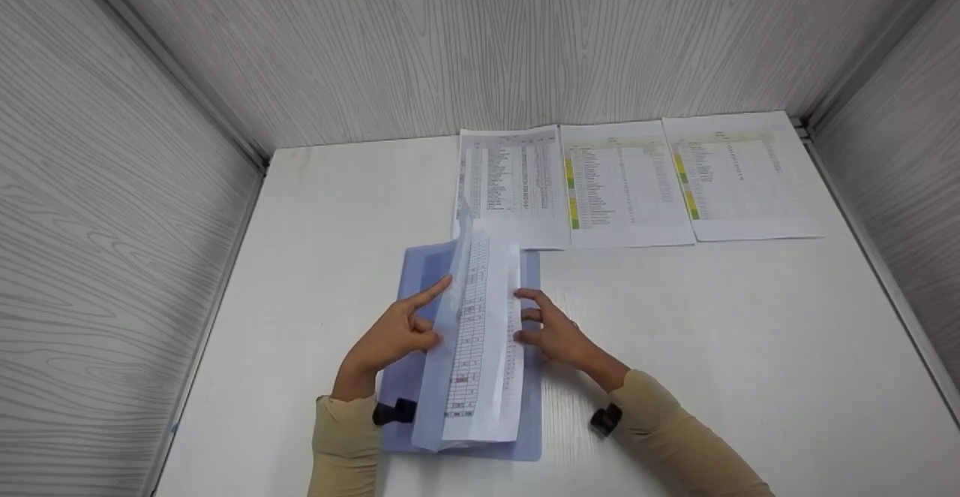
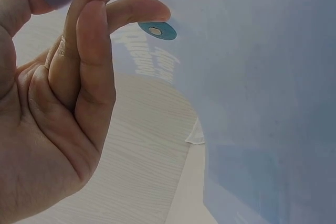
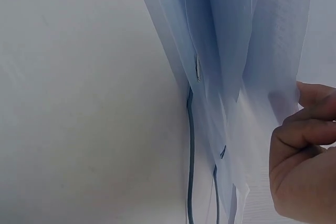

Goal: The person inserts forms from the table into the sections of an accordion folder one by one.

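At the frame's lower centre, above a flat blue cover (image 1: 532, 407) on the white surface (image 1: 247, 369), a pale blue folder (image 1: 436, 384) is touched by the spread fingers of the left hand (image 1: 394, 335), while the printed sheets (image 1: 491, 354) inside it are pinched at their right edge by the fingers of the right hand (image 1: 561, 334).

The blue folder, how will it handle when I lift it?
Probably floppy: the blue folder shows curved layers in the right wrist view. Perhaps slippery, since its surface looks smooth. Likely light, since it looks thin.
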Demonstrator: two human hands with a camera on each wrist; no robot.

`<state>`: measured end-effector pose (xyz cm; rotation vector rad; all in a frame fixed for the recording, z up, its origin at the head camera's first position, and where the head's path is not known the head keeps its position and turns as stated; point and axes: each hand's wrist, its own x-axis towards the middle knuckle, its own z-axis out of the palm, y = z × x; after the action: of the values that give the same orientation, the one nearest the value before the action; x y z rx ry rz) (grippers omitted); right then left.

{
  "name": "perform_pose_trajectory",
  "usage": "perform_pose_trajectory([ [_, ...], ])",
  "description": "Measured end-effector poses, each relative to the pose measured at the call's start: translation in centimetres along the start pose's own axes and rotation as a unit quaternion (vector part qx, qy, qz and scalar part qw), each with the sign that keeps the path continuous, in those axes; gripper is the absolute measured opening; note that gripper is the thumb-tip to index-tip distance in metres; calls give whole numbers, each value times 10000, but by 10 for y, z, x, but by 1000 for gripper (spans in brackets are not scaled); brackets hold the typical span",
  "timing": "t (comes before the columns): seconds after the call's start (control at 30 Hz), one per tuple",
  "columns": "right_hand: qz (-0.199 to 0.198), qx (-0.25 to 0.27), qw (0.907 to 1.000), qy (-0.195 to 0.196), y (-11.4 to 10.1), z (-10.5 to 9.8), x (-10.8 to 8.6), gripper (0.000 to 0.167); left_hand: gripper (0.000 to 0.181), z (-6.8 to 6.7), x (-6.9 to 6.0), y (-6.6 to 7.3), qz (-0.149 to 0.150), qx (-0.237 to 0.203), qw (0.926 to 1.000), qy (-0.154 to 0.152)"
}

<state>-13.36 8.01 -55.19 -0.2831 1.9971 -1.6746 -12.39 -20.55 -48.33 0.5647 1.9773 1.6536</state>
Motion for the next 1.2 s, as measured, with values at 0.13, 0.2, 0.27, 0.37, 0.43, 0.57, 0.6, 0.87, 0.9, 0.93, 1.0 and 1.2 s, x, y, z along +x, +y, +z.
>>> perform_pose_trajectory([
  [0.13, -178, 5, 9998, 76, -1, -7, -4, 70, 81, 1, -1, 0, 34, -14, 10000, -17],
  [0.2, -260, -43, 9995, 200, -2, -13, -7, 67, 81, 1, -1, -1, 36, 34, 10000, -2],
  [0.27, -339, -79, 9987, 366, -3, -22, -11, 63, 81, 2, -1, -1, 32, 69, 10000, 23],
  [0.37, -495, -244, 9959, 718, -11, -40, -18, 56, 82, 1, -2, 0, -11, 102, 9999, 55],
  [0.43, -552, -506, 9923, 989, -10, -55, -17, 53, 82, 1, -2, 0, -47, 124, 9999, 72],
  [0.57, -602, -1179, 9812, 1407, 3, -90, -10, 56, 81, 0, -1, 2, -83, 157, 9998, 80],
  [0.6, -560, -1284, 9793, 1461, 5, -98, -8, 58, 81, -1, -1, 2, -89, 165, 9998, 83],
  [0.87, -33, -1451, 9749, 1685, 23, -145, 1, 70, 82, -1, -1, 4, -158, 94, 9998, 74],
  [0.9, 38, -1474, 9741, 1714, 25, -149, 2, 71, 82, -1, -1, 4, -162, 99, 9998, 70],
  [0.93, 112, -1528, 9727, 1741, 27, -153, 4, 72, 82, -1, -1, 4, -158, 113, 9998, 66],
  [1.0, 196, -1682, 9696, 1765, 31, -160, 6, 73, 82, 0, -1, 4, -160, 109, 9998, 52],
  [1.2, 183, -2556, 9491, 1829, 42, -177, 13, 71, 82, 2, 0, 4, -146, 58, 9999, 36],
])
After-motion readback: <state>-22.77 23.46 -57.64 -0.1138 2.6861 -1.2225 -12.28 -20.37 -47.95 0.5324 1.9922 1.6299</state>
